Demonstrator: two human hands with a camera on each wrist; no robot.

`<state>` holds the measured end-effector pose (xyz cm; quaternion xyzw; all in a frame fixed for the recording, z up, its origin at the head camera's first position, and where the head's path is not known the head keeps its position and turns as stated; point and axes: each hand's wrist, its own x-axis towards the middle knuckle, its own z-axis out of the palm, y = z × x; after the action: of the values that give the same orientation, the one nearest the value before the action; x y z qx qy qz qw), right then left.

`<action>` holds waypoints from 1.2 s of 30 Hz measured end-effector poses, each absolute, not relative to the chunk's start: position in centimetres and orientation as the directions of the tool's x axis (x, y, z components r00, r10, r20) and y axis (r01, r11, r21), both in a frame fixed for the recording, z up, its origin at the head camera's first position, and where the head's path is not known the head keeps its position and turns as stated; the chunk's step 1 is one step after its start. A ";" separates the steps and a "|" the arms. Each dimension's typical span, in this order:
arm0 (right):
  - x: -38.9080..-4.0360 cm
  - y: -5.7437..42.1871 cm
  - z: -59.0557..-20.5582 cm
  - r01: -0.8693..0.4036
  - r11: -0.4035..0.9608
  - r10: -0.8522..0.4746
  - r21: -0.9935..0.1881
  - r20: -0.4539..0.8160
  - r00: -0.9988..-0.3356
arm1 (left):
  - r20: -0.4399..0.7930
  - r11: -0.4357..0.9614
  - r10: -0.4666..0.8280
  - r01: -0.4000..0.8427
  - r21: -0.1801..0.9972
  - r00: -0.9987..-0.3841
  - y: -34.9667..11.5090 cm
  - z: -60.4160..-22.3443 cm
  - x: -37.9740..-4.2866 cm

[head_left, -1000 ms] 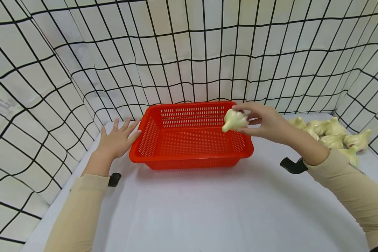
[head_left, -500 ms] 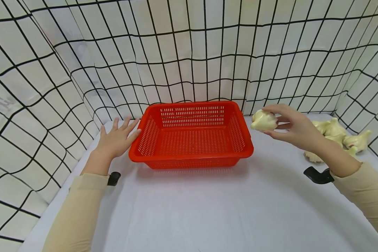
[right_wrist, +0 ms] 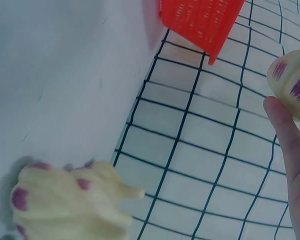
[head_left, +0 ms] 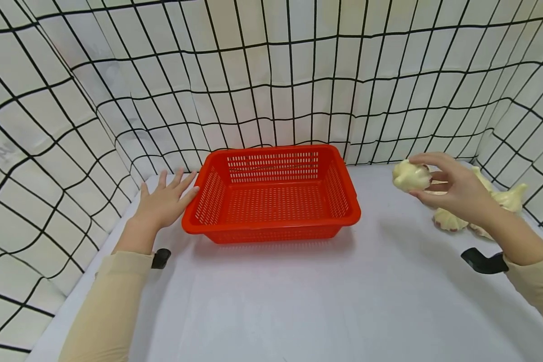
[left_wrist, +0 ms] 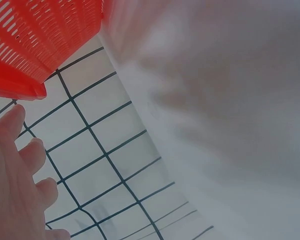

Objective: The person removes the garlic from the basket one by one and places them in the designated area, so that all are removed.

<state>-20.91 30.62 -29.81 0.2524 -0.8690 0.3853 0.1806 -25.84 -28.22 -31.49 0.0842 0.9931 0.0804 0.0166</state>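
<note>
My right hand (head_left: 463,188) pinches a pale garlic bulb (head_left: 412,176) between thumb and fingers, raised above the table to the right of the red plastic basket (head_left: 271,229). In the right wrist view the bulb (right_wrist: 295,87) shows purple streaks. More garlic bulbs (head_left: 450,220) lie on the table at the right, partly hidden behind that hand and forearm. With fingers spread, my left hand (head_left: 163,203) is by the basket's left rim; whether the thumb touches the rim I cannot tell. Nothing lies inside the basket.
A black grid net (head_left: 294,90) over white sheeting stands along the back and both sides. White cloth covers the table (head_left: 271,301). A dark wrist mount (head_left: 484,261) juts from the right sleeve, another (head_left: 161,258) from the left.
My right hand has moved right, from over the basket's right end to near the garlic pile, still holding the bulb. The left hand stays by the rim.
</note>
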 end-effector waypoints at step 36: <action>-19.3 46.2 -33.8 -0.197 0.679 0.096 -0.707 0.351 -0.931 | -0.033 0.975 0.167 0.160 0.151 -0.985 -28.4 -31.1 -25.8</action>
<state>-19.33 46.22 -33.76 0.0282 -0.8979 0.3994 0.1831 -25.83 -28.41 -31.13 0.0824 0.9936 0.0741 0.0228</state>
